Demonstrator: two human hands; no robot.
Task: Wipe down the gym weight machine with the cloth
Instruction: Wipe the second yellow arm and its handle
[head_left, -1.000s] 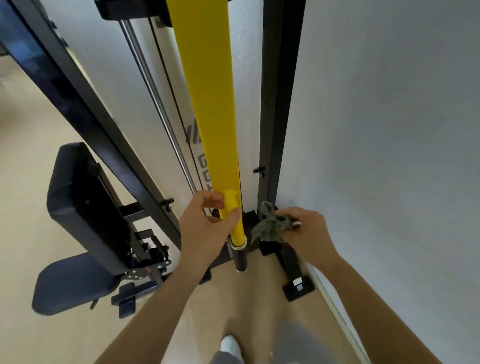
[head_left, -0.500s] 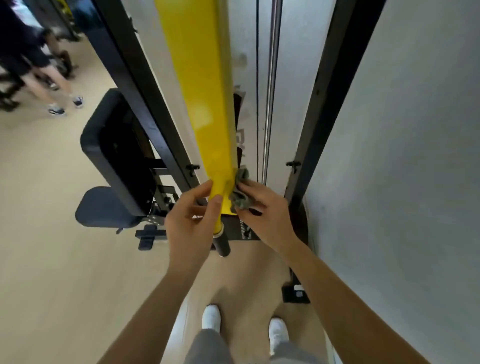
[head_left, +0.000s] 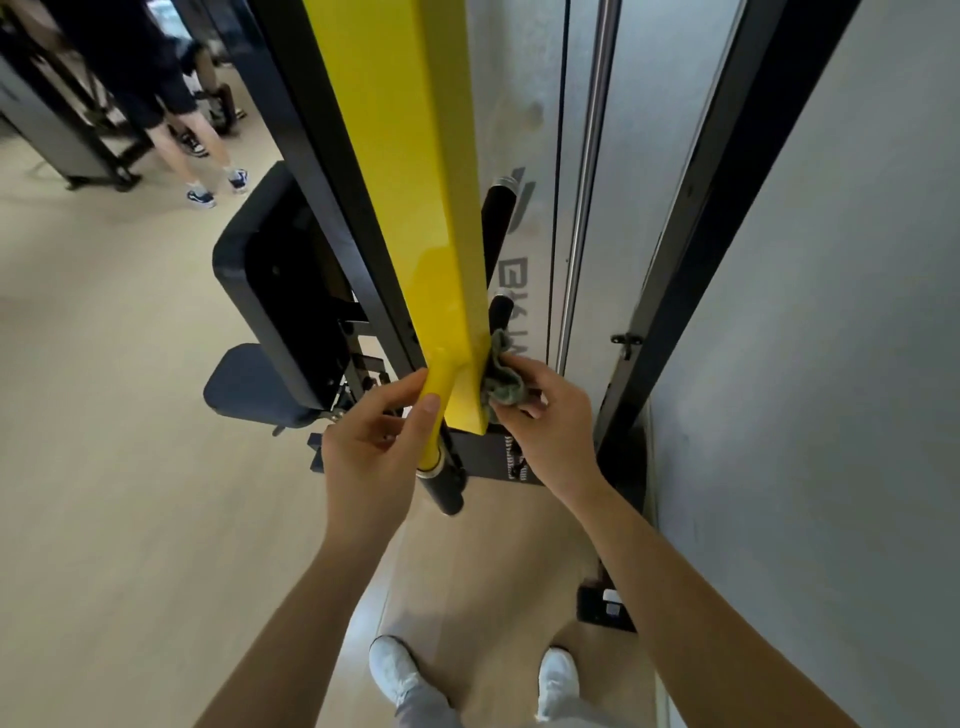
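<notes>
A long yellow arm (head_left: 415, 182) of the weight machine hangs down the middle of the view and ends in a yellow stem with a black handle grip (head_left: 445, 491). My left hand (head_left: 371, 447) holds the yellow stem from the left, thumb laid over its front. My right hand (head_left: 545, 431) grips a crumpled grey-green cloth (head_left: 501, 382) and presses it against the right side of the yellow arm's lower end. Black frame uprights (head_left: 727, 208) and a chrome guide rod (head_left: 584, 208) stand behind.
A black padded seat and backrest (head_left: 265, 291) sit to the left of the arm. A grey wall (head_left: 841, 364) closes the right side. Another person's legs (head_left: 192, 145) stand at the upper left on the light wooden floor (head_left: 114, 441). My white shoes (head_left: 397, 670) are below.
My right hand brought the cloth from beside the black upright to the yellow arm's right side. The view swung left and closer; my left hand kept its hold on the stem.
</notes>
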